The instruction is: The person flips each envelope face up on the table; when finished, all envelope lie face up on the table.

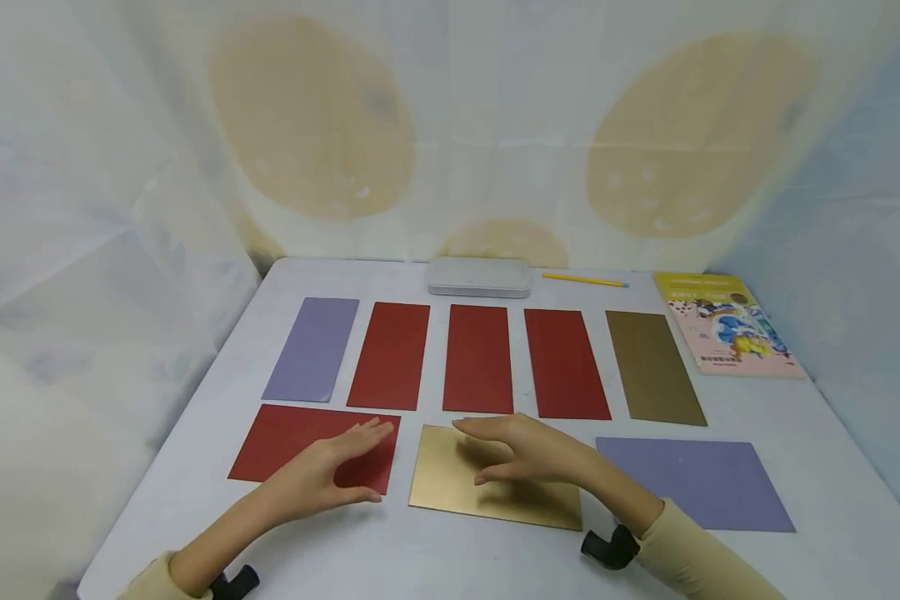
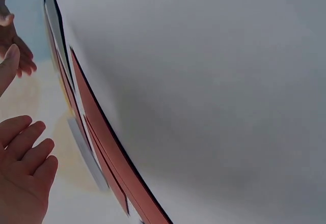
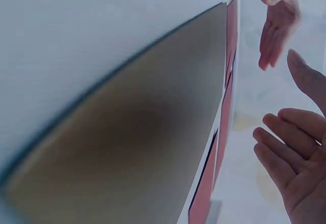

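My left hand [image 1: 317, 477] hovers over the near edge of a red rectangular card [image 1: 300, 442] at the front left, fingers extended and thumb apart. Over a shiny gold card [image 1: 450, 475] in the front middle hangs my right hand [image 1: 534, 450], its shadow falling on the card. Neither hand holds anything. In the left wrist view the left hand's fingers [image 2: 38, 152] are loosely spread, clear of the cards. The right wrist view shows the right palm [image 3: 305, 183] with relaxed fingers. A purple card [image 1: 697, 483] lies to the right, partly behind the right forearm.
A back row holds a purple card [image 1: 312, 350], three red cards [image 1: 478, 358] and a brown-gold card [image 1: 655, 367]. Behind them are a grey case [image 1: 480, 277] and a yellow pencil [image 1: 585, 279]. A colourful booklet [image 1: 735, 329] lies at the right. Curtains surround the white table [image 1: 495, 567].
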Motion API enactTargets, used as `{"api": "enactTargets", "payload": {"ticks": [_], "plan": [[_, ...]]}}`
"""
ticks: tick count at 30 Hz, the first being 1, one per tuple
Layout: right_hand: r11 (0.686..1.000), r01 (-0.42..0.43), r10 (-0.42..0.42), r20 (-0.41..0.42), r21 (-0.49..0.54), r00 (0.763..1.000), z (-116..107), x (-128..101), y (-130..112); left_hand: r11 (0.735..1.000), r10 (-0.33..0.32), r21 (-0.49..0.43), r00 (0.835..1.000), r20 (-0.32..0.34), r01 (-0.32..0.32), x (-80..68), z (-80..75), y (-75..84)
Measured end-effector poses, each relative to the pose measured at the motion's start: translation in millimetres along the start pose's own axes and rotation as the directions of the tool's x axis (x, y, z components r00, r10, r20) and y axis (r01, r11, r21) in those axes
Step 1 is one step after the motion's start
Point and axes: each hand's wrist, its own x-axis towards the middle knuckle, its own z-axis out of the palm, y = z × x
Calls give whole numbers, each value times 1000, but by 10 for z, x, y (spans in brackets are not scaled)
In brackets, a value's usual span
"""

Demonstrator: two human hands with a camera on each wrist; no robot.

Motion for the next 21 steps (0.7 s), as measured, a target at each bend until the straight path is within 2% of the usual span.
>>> {"api": "enactTargets", "payload": {"ticks": [6,11,21], "plan": [[999,-33,33,-32,-3,999,8,-254,-3,997,60,-44,996,64,-58,152,128,158],[999,-50,48,-74,-17,996,44,-495,11,992,123,-54,986,110,-118,270,231,224],[988,-152,151,-122,3,981,58,-973,37,987,158,-18,967,202,-158,446,433,333]]}}
